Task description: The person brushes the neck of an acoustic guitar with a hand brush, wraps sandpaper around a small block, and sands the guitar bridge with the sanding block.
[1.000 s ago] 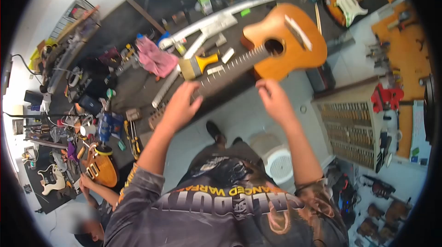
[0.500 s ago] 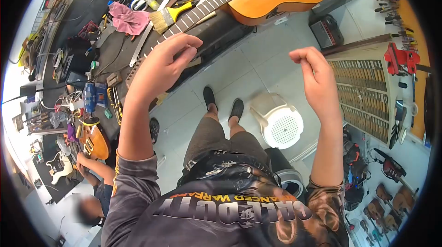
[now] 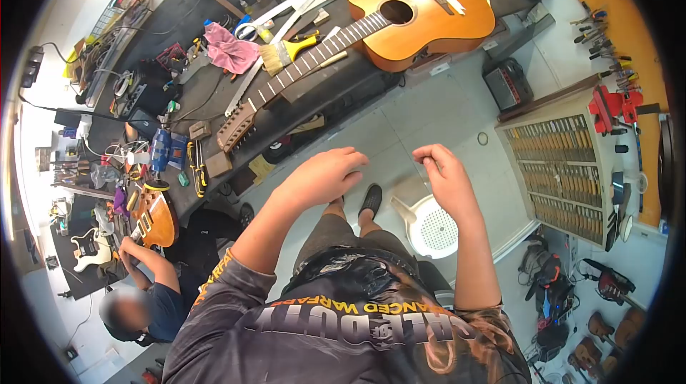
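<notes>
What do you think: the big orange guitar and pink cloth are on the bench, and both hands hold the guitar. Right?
Not quite: the head view shows the left hand and right hand apart from the big orange guitar, not holding it. The guitar and pink cloth are on the bench, as you said.

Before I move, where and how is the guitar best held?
The guitar is probably best held by its slim neck, left hand coming from the wearer's side, since it points left; the right hand could support the wide body, lying face up.
</notes>
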`<state>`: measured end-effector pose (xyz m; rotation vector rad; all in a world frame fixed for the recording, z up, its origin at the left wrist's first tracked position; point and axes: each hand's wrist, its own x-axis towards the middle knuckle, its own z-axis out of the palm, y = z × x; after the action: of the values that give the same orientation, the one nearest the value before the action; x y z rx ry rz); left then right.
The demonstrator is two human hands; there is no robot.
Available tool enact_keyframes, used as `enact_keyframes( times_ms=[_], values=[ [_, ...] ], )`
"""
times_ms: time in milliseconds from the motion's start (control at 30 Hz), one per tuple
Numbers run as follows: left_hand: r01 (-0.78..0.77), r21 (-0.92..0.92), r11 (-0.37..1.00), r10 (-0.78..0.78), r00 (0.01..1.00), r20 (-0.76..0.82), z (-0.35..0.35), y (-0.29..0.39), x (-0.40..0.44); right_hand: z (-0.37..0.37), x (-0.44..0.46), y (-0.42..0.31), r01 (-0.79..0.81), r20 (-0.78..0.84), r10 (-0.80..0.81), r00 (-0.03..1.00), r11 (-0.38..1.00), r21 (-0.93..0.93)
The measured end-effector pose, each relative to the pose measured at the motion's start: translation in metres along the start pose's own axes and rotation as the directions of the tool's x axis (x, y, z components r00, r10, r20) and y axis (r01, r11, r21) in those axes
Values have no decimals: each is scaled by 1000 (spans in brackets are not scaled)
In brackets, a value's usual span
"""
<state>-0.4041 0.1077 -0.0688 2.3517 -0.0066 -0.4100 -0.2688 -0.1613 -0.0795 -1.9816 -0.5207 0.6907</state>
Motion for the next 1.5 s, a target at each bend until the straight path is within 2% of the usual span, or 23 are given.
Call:
enact_keyframes(
  times_ms=[200,300,400,533,633,767,833,867,933,1033,1167,1233,1267,1500],
  values=[
    [-27,-1,1000,26,990,-138,-1,-3,0,-7,-2,5,40,-18,-39,999,999,34],
    [-132,2,991,128,961,-244,-14,8,5,-15,-3,-8,70,-31,-69,997,997,39],
    [-184,-38,982,163,934,-319,-28,29,11,-24,-6,-25,117,-43,-115,992,993,29],
    [-312,-61,948,261,874,-409,-39,49,21,-39,-9,-44,280,-59,-281,958,960,-26],
    [-336,-59,940,282,863,-420,-42,59,28,-51,-14,-61,367,-93,-384,919,917,-159],
    [-382,-106,918,308,855,-417,-45,61,36,-55,-23,-69,324,-160,-339,927,939,-112],
    [-385,-102,917,300,837,-459,-48,57,38,-47,-16,-73,355,-208,-370,905,929,-109],
    [-387,-50,921,318,817,-481,-46,53,36,-51,-5,-72,389,-191,-421,887,903,-182],
    [-325,-34,945,285,872,-398,-51,37,38,-50,-4,-63,401,-117,-449,886,868,-292],
    [-248,78,966,259,894,-367,-53,27,45,-54,12,-60,363,-153,-475,866,810,-461],
    [-274,147,950,308,892,-330,-38,12,52,-40,17,-66,365,-127,-427,895,867,-340],
    [-301,111,947,321,894,-313,-30,7,48,-30,16,-66,363,-92,-403,911,886,-289],
    [-299,102,949,315,899,-305,-30,7,45,-26,17,-64,380,-75,-424,903,866,-325],
    [-219,89,972,235,934,-268,-28,5,20,-7,23,-52,312,40,-312,949,913,-263]
  ],
)
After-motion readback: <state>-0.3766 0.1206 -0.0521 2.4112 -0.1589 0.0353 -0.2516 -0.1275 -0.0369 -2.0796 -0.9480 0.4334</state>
